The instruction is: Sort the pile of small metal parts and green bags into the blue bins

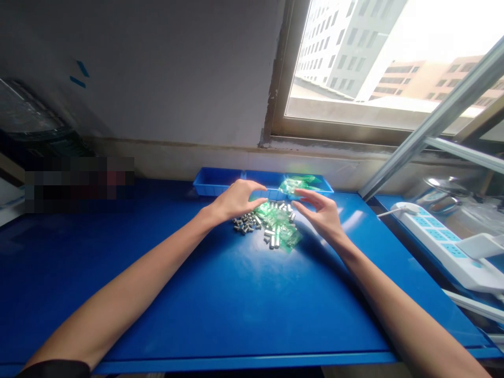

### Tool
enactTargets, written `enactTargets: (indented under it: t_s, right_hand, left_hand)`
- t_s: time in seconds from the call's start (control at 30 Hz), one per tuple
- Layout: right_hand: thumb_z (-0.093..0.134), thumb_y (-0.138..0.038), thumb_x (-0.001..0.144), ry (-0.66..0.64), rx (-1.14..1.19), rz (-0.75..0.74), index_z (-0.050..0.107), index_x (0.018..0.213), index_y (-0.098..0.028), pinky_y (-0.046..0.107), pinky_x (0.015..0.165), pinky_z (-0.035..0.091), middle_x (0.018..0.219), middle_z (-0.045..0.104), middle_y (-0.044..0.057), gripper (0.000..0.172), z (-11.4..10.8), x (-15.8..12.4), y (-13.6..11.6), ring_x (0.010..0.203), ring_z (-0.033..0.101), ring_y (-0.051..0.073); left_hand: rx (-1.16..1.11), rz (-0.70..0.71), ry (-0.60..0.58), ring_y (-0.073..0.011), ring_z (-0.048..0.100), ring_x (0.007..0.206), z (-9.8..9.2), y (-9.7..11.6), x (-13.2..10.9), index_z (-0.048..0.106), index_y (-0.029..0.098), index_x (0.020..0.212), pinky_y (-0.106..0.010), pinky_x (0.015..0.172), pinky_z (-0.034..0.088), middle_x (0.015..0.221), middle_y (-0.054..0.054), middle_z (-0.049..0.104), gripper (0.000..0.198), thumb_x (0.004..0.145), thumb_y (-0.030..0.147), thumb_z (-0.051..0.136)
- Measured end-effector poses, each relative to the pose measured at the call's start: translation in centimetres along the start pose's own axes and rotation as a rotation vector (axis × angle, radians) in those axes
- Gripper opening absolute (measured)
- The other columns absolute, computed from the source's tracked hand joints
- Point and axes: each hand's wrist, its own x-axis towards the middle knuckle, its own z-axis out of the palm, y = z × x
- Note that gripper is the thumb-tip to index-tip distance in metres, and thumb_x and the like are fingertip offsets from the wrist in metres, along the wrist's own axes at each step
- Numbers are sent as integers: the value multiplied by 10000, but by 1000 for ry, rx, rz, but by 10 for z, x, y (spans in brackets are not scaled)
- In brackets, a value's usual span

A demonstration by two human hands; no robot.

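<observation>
A heap of small silver metal pieces (246, 222) and little green plastic bags (280, 229) lies on the blue table (220, 294). My left hand (236, 199) hovers over the left of the heap, fingers curved and apart, thumb and forefinger near a green bag at the pile's top. My right hand (321, 212) is just right of the heap, fingers stretched toward the left hand. Neither hand visibly holds anything.
Blue shallow trays (214, 184) stand at the table's back edge, the right one (321, 185) holding more green bags (299, 184). A white power strip (441, 244) lies off to the right, beside slanted metal rails (429, 126). A window is above.
</observation>
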Motion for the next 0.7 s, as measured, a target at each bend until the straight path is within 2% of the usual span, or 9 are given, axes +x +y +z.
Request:
enactTargets:
  t_s: [0.1, 0.2, 0.33, 0.43, 0.53, 0.6, 0.7]
  right_hand:
    - [752, -456, 899, 70, -294, -146, 797, 1222, -244, 559, 1060, 542, 1203, 787, 113, 388, -6, 6, 18, 1152, 686, 325]
    - [633, -464, 967, 77, -545, -182, 771, 1296, -246, 599, 1078, 491, 1174, 736, 143, 418, -8, 10, 34, 1197, 607, 352]
    - [568, -493, 1003, 51, -849, -194, 706, 1402, -265, 635, 1062, 451, 1425, 584, 183, 479, -3, 12, 42, 1338, 478, 410]
    - [563, -455, 1011, 36, -904, -250, 631, 1481, -254, 650, 1100, 414, 1551, 526, 177, 515, 0, 10, 41, 1416, 419, 426]
    - [557, -413, 1017, 36, -855, -294, 602, 1507, -240, 650, 1155, 372, 1549, 558, 169, 522, 2, 8, 39, 1438, 424, 409]
    - [550, -390, 1022, 15, -811, -311, 622, 1487, -250, 652, 1180, 348, 1491, 628, 149, 491, 3, 7, 39, 1448, 430, 402]
    - [555, -359, 1018, -25, -768, -326, 620, 1488, -248, 649, 1203, 337, 1469, 671, 122, 487, 2, 7, 39, 1485, 421, 398]
  left_hand:
    - [178, 54, -95, -342, 697, 1286, -1, -3, -2, 797, 132, 1239, -441, 1111, 554, 1327, -160, 755, 400, 931, 379, 736]
    - [261, 39, -120, -337, 697, 1290, 0, -3, -3, 810, 145, 1217, -419, 1090, 567, 1373, -159, 731, 345, 936, 329, 733]
    - [287, 74, -150, -305, 754, 1174, 4, -5, -3, 823, 176, 1184, -359, 1010, 591, 1279, -125, 782, 292, 939, 307, 734]
    - [285, 86, -188, -299, 768, 1130, 8, -8, -3, 819, 183, 1192, -337, 959, 592, 1219, -122, 803, 297, 919, 278, 750]
    - [280, 69, -192, -312, 768, 1125, 11, -12, -3, 814, 202, 1204, -345, 939, 588, 1223, -120, 802, 327, 883, 204, 754]
    - [247, 65, -169, -309, 777, 1087, 12, -12, -4, 829, 231, 1145, -337, 915, 588, 1152, -100, 821, 301, 853, 188, 767]
    - [142, 70, -98, -288, 785, 982, 10, -11, -4, 835, 254, 993, -315, 872, 582, 969, -74, 828, 153, 863, 229, 757]
